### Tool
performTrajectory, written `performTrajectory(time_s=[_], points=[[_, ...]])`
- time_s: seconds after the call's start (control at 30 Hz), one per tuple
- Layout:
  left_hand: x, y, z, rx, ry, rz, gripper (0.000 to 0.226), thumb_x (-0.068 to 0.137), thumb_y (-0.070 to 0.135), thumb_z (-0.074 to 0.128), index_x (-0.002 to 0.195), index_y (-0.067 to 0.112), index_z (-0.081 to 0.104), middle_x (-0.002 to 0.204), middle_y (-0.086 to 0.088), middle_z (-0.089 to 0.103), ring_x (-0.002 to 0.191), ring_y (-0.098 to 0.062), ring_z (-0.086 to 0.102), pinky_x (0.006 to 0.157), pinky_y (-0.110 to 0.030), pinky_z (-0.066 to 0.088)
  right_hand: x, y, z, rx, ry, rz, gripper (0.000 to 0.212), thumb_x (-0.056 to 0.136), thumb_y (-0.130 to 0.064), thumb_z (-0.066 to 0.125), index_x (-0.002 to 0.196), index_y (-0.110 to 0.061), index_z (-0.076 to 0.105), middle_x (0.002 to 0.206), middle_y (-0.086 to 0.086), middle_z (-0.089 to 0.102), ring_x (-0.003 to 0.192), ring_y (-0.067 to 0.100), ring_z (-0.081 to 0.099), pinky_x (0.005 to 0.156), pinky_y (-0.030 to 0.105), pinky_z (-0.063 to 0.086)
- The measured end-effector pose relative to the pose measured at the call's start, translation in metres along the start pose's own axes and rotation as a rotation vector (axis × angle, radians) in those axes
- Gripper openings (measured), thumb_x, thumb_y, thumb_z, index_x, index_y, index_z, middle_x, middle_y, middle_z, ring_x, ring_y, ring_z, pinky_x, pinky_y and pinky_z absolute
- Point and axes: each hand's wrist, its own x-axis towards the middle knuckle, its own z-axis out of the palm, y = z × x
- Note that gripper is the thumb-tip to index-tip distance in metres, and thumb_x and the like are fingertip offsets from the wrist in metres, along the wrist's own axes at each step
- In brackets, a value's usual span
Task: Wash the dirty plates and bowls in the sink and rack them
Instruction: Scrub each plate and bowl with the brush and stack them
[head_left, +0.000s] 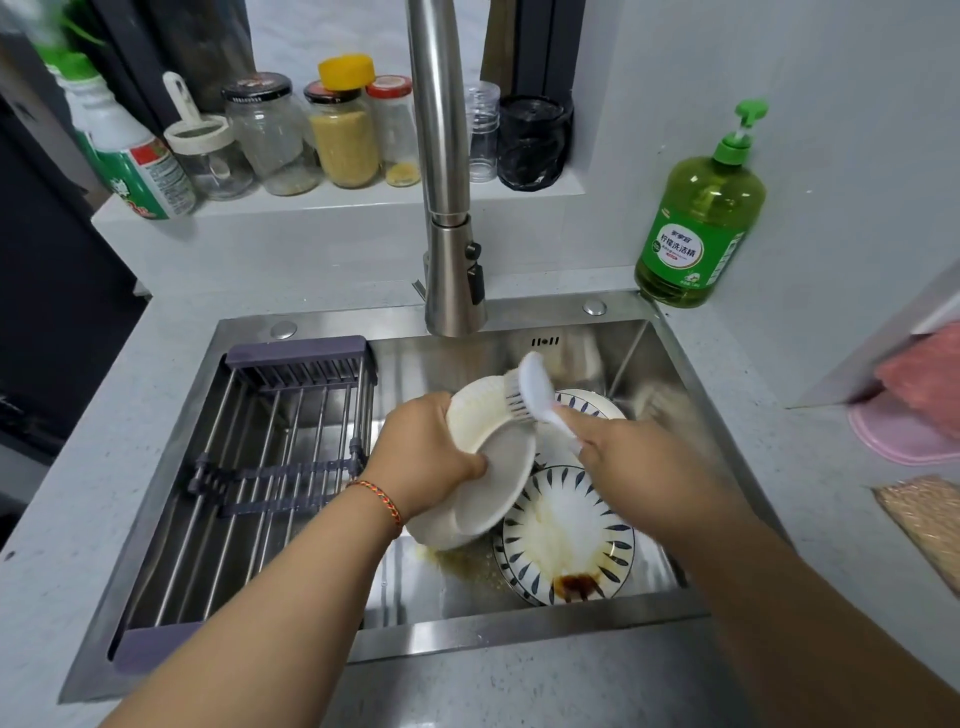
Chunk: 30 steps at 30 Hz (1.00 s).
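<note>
Left hand (426, 457) grips a white bowl (483, 415) by its rim, fingers curled under, thumb side hidden behind the hand; the bowl sits tilted on a white plate (488, 499) that the same hand seems to hold too, tho exact grip on the plate can't be told. Right hand (618, 447) is wrapped round the handle of a white dish brush (535, 387), blurred w/ motion, bristles touching the bowl's rim. A braided bracelet (382, 499) sits on the left wrist. Under the held pieces, a blue-patterned plate (571, 535) lies in the sink (644, 343), smeared yellowish w/ a dark brown sauce patch near its front edge; at least one more plate's edge shows beneath it. Another patterned dish (592, 402) lies behind, mostly hidden by brush & right hand. Yellowish scraps lie on the sink floor just left of the plates. A wire drying rack (270, 467) spans the sink's left part, holding no dishes. The tap (447, 208) rises at centre back, its top cut off by the frame. Green soap bottle (701, 208) stands at the right rear corner. Jars (311, 140) line the ledge behind. A pink cloth (914, 415) at far right is cut off.
</note>
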Motion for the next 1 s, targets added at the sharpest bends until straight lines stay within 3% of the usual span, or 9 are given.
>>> performTrajectory(time_s=[0.17,0.3,0.4,0.5,0.6,0.77,0.83,0.93,1.0], points=[[-0.005,0.001,0.005,0.022,0.017,0.063,0.028,0.065,0.011,0.078,0.088,0.019,0.062,0.079,0.002,0.063,0.075,-0.02,0.059,0.06,-0.026,0.047,-0.022,-0.029,0.004,-0.085,0.001,-0.167,0.059,0.095,-0.02,0.036,0.144,-0.046,0.014,0.073,-0.008,0.036,0.071,0.016,0.047,0.059,0.029,0.039],[-0.009,-0.002,0.005,0.032,0.016,0.05,0.034,0.065,0.018,0.08,0.08,0.028,0.051,0.073,0.014,0.055,0.069,-0.01,0.054,0.053,-0.016,0.039,-0.004,0.003,-0.005,-0.054,-0.026,0.11,0.055,0.094,-0.013,0.035,0.142,-0.04,0.032,0.074,-0.007,0.053,0.071,0.018,0.058,0.066,0.036,0.053],[-0.007,-0.002,0.001,0.058,0.003,0.067,0.036,0.066,0.017,0.079,0.076,0.032,0.047,0.069,0.017,0.054,0.066,-0.008,0.054,0.049,-0.01,0.035,-0.006,-0.006,-0.003,0.017,-0.026,0.058,0.061,0.093,-0.01,0.035,0.141,-0.046,0.027,0.077,-0.007,0.055,0.068,0.017,0.056,0.065,0.035,0.052],[-0.004,-0.001,-0.001,0.089,-0.004,0.082,0.032,0.066,0.017,0.079,0.077,0.028,0.052,0.071,0.011,0.06,0.069,-0.013,0.058,0.054,-0.018,0.043,-0.013,-0.025,-0.001,-0.026,-0.025,-0.075,0.063,0.095,-0.015,0.033,0.143,-0.05,0.015,0.071,-0.008,0.043,0.066,0.016,0.049,0.06,0.029,0.042],[-0.006,0.0,-0.004,0.042,0.015,0.079,0.04,0.065,0.015,0.079,0.073,0.035,0.045,0.069,0.018,0.053,0.065,-0.006,0.052,0.052,-0.014,0.036,0.0,-0.003,-0.006,-0.05,0.017,0.066,0.05,0.096,-0.02,0.034,0.141,-0.042,0.033,0.074,-0.01,0.049,0.07,0.018,0.056,0.056,0.027,0.044],[-0.007,-0.003,-0.001,-0.005,0.026,0.076,0.044,0.065,0.014,0.08,0.07,0.038,0.044,0.069,0.019,0.053,0.064,0.002,0.05,0.05,-0.007,0.034,-0.007,-0.015,-0.006,0.024,-0.034,0.015,0.06,0.094,-0.011,0.036,0.142,-0.045,0.025,0.088,-0.006,0.062,0.076,0.018,0.061,0.072,0.036,0.054],[-0.006,-0.006,0.001,-0.026,0.032,0.073,0.04,0.065,0.014,0.081,0.072,0.035,0.048,0.071,0.017,0.056,0.065,-0.001,0.052,0.053,-0.012,0.039,-0.009,-0.021,-0.005,0.022,-0.03,-0.036,0.065,0.093,-0.011,0.035,0.143,-0.048,0.016,0.09,-0.005,0.062,0.075,0.016,0.059,0.072,0.032,0.053],[-0.006,-0.012,0.003,-0.101,0.069,0.035,0.032,0.063,0.014,0.083,0.083,0.023,0.059,0.079,0.008,0.063,0.075,-0.015,0.06,0.064,-0.028,0.05,0.008,-0.004,-0.008,0.122,-0.07,0.075,0.054,0.098,-0.009,0.037,0.141,-0.041,0.037,0.063,-0.009,0.05,0.053,0.009,0.047,0.052,0.022,0.04],[-0.007,-0.016,0.004,-0.19,0.101,-0.01,0.034,0.062,0.012,0.085,0.084,0.019,0.061,0.082,0.006,0.064,0.078,-0.016,0.061,0.067,-0.032,0.052,0.017,0.007,-0.004,0.237,-0.099,0.172,0.046,0.1,-0.011,0.039,0.136,-0.038,0.047,0.059,-0.012,0.046,0.049,0.008,0.041,0.045,0.019,0.034]])
